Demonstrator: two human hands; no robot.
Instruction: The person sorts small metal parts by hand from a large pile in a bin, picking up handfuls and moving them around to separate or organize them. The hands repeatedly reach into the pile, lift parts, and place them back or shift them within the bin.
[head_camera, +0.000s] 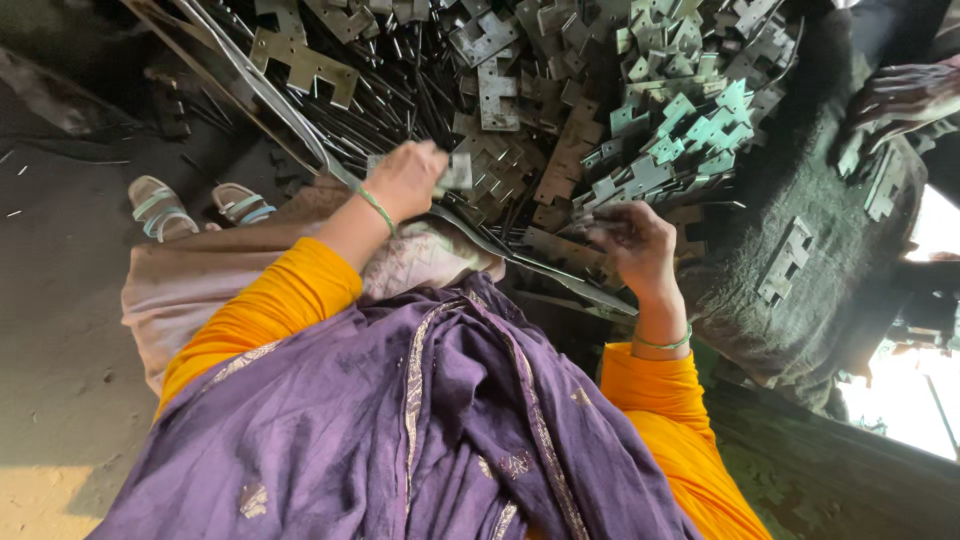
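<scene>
Here the room to move is narrow: a heap of metal brackets (600, 110) and thin dark rods (420, 90) fills the space ahead of the person, hemmed on the right by a dark cloth-covered mound (830, 200) carrying a few loose brackets. A long metal strip (300, 130) slants from upper left down to lower right, passing between both wrists. Bare floor (60, 330) lies open to the left, beyond a pair of sandals (195, 205).

The left hand (408, 178) is clenched around a small flat bracket (458, 172); the piece sticks out past the fingers toward the right, its long axis roughly level. The right hand (635, 240) presses into the edge of the heap, fingers curled on a bracket, though what exactly they pinch is hidden. Another person's hand (905, 95) rests at the far right edge.
</scene>
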